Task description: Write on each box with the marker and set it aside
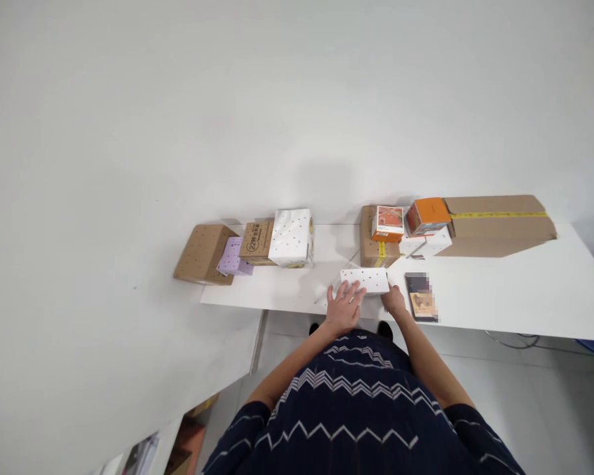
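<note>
A flat white package with small dark dots (365,279) lies near the front edge of the white table (515,290). My left hand (345,305) rests flat with spread fingers on its near left side. My right hand (393,301) is at its near right corner, fingers curled against the package edge. Both forearms reach up from my dark zigzag-patterned top.
Right of my hands lies a dark booklet (420,297). Along the wall stand a dotted white wrapped box (292,237), brown cartons (257,241), a lilac packet (232,257), an orange box (427,216), a picture box (388,224) and a long taped carton (495,225). A brown box (204,253) overhangs the left end.
</note>
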